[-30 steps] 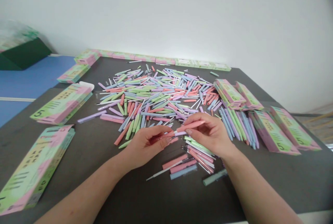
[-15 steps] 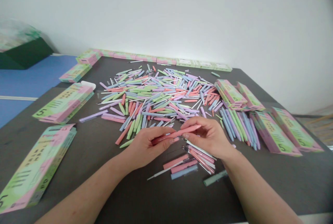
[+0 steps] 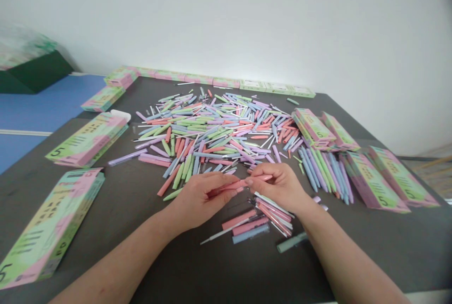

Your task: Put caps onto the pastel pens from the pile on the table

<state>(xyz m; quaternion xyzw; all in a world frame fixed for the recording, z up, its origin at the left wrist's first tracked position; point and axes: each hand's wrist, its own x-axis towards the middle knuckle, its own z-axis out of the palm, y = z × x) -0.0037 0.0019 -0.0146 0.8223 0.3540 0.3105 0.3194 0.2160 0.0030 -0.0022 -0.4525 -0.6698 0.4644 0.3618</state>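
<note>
Between my two hands is a coral-pink pen [image 3: 242, 183], its parts meeting end to end. My left hand [image 3: 201, 196] is closed round its left end, and my right hand [image 3: 278, 185] pinches its right part with thumb and fingers. Just below lie loose pink pen parts and white refills [image 3: 273, 214], several of them crossing. Nearer me are pink caps [image 3: 250, 225], a blue cap [image 3: 250, 234] and a grey-green cap [image 3: 291, 243]. Beyond my hands spreads a heap of pastel pen parts [image 3: 212, 130] in green, blue, purple and coral.
A row of pens [image 3: 325, 170] lies to the right, beside pastel boxes [image 3: 376, 181]. More boxes stand at left [image 3: 52, 221], one with its flap up [image 3: 90, 139], and along the back edge [image 3: 197, 79]. A dark green bin [image 3: 35, 73] sits on a blue table [image 3: 24, 111].
The two coral parts, apart with a white refill showing between them, have come together. A small purple piece now shows beside my right wrist. My right hand has dipped slightly.
</note>
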